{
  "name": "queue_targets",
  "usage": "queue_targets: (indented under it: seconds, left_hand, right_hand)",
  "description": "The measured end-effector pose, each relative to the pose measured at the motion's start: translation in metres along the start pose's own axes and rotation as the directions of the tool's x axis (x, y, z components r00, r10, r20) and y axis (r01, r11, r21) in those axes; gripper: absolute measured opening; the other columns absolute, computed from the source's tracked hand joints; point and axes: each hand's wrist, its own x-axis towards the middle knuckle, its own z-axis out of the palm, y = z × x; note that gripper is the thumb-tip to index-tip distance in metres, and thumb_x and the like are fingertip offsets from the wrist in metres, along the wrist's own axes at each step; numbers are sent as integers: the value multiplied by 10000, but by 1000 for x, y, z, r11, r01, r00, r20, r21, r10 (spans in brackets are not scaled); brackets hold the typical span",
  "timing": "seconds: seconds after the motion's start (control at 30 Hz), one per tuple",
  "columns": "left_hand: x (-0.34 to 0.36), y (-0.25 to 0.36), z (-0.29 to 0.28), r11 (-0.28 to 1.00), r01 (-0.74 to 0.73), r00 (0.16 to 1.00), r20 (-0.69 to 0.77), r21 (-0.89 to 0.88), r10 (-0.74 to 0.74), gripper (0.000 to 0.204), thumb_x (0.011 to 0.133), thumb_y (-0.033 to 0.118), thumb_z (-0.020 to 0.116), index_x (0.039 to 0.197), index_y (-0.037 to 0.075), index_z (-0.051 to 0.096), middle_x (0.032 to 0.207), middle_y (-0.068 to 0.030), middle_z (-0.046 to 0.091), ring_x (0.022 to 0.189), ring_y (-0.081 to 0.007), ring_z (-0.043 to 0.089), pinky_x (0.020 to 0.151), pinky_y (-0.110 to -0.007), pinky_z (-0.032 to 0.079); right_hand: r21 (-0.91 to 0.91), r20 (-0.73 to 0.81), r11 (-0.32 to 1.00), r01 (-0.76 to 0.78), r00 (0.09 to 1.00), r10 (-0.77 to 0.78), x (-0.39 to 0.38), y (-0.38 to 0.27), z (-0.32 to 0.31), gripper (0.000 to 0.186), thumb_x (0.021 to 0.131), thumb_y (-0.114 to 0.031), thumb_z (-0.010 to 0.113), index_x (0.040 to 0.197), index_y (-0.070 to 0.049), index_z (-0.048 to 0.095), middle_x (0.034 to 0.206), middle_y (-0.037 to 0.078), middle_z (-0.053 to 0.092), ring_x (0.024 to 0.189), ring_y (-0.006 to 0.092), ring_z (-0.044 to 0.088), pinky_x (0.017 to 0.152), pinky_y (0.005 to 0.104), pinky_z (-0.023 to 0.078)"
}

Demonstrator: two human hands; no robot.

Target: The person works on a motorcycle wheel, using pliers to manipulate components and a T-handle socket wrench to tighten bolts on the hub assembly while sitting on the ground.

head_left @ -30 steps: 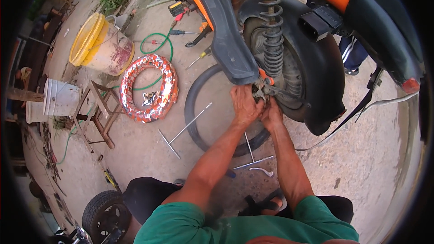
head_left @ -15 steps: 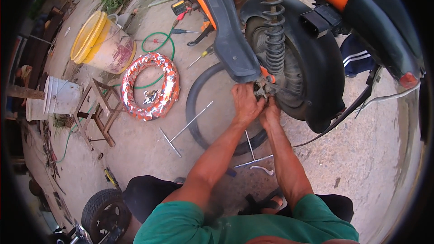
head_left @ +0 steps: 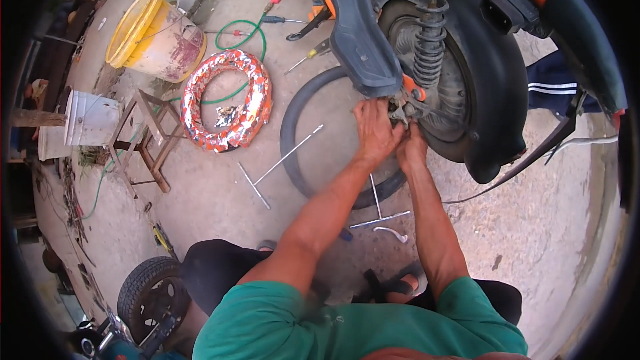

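Both of my hands are at the metal fitting (head_left: 399,112) by the rear wheel's hub, below the black side panel (head_left: 363,53) of an orange and black scooter. My left hand (head_left: 377,132) has its fingers bent around the near side of the fitting. Close beside it, my right hand (head_left: 413,149) reaches up under the fitting, fingers closed. What the fingertips grip is hidden behind the knuckles. A coil-spring shock absorber (head_left: 431,47) rises above, in front of the black wheel cover (head_left: 490,87). Under my forearms lies a black rubber tube ring (head_left: 289,135).
Two T-handle wrenches (head_left: 288,155) (head_left: 380,219) and a curved metal lever (head_left: 392,233) lie on the concrete. Left are a foil-wrapped tyre (head_left: 257,103), a metal stool frame (head_left: 150,137), a yellow-rimmed bucket (head_left: 167,43) and a green hose (head_left: 263,43). A small wheel (head_left: 137,283) stands lower left.
The whole view has shifted, so the scooter appears higher and further right. My hands stay at the same fitting, with only slight finger movement.
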Motion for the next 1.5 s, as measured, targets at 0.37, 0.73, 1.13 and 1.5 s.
queue_targets:
  seconds: [0.37,0.73,1.13,1.5]
  left_hand:
    - [2,-2,18,999,-36,999,-40,8,36,597,668,254,797,1159,25,546,1074,-165,592,1035,-361,540,941,-468,350]
    - [-1,-1,10,999,-25,999,22,-32,26,611,652,239,779,1166,8,542,1040,-202,581,1014,-410,541,931,-504,357]
    - [10,-6,-22,999,9,979,203,-36,-1,621,678,277,771,1194,12,550,1101,-190,595,1080,-377,553,988,-486,359]
    - [30,-40,-130,949,-197,711,702,247,-35,555,760,286,736,1237,45,585,1186,-200,583,1116,-402,585,915,-517,485]
  right_hand:
    - [114,19,991,75,997,-78,12,6,-10,292,1076,-246,454,1300,-79,539,1239,36,618,1136,172,593,987,353,487]
    - [29,10,999,-28,1000,28,4,15,-30,424,1059,-458,403,1198,-106,593,1141,54,665,1054,209,641,937,409,511]
    - [-120,-117,982,-147,984,133,19,44,-56,429,1048,-462,411,1269,-150,606,1139,20,682,978,170,657,816,354,524]
    - [-616,-24,764,-194,973,228,-4,83,-36,220,1017,-314,556,973,-109,622,734,-16,592,611,99,568,542,243,418]
